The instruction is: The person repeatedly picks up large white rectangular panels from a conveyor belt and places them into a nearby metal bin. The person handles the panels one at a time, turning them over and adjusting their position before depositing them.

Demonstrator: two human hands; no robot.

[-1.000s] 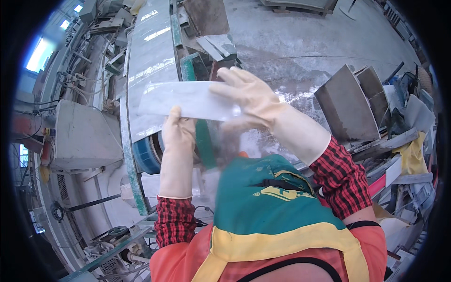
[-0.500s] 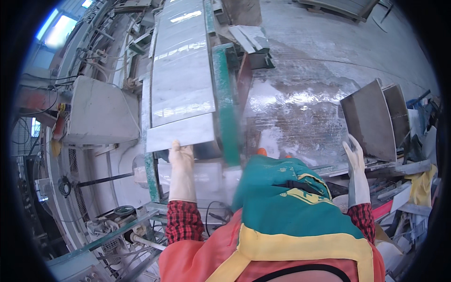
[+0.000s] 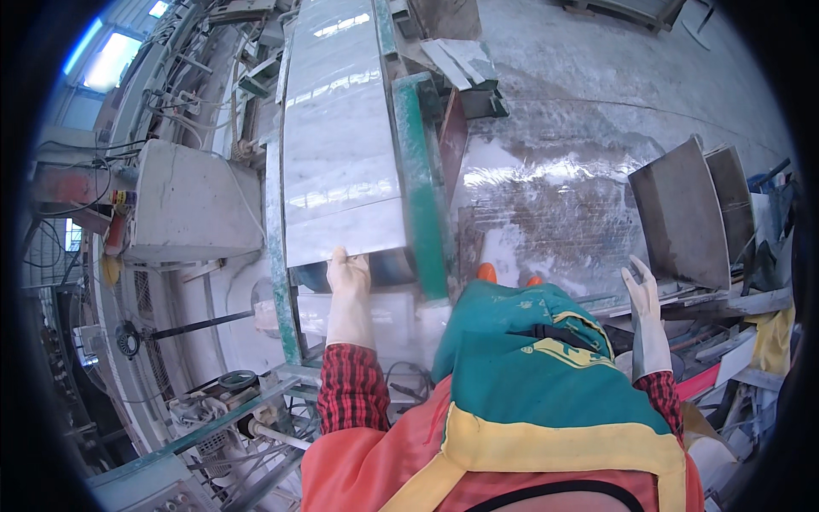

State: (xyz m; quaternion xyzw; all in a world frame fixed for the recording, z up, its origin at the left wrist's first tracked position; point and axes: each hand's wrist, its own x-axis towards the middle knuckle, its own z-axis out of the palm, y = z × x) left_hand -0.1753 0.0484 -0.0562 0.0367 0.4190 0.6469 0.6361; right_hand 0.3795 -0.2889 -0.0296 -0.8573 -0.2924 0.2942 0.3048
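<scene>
My left hand (image 3: 349, 277), in a pale glove, is at the near edge of a white stone slab (image 3: 345, 232). Its fingers close on that edge, some of them hidden beneath it. The slab lies flat at the near end of a roller conveyor, in line with a longer glossy white slab (image 3: 337, 136) behind it; a thin seam shows between them. Under the front edge, part of a dark roller (image 3: 391, 266) is visible. Out to the right my gloved right hand (image 3: 644, 290) hangs in the air, fingers apart and holding nothing.
Green frame rails (image 3: 420, 188) flank the conveyor. A pale block-shaped housing (image 3: 198, 200) stands to the left. On the right, large brown panels (image 3: 680, 213) lean beside piled offcuts. Wet floor (image 3: 554, 192) lies between. A handwheel (image 3: 237, 379) and pipes are at lower left.
The near slab has swung into line with the slab behind; before, it stuck out to the left at an angle. My left hand stays on its edge. The right hand remains raised and open.
</scene>
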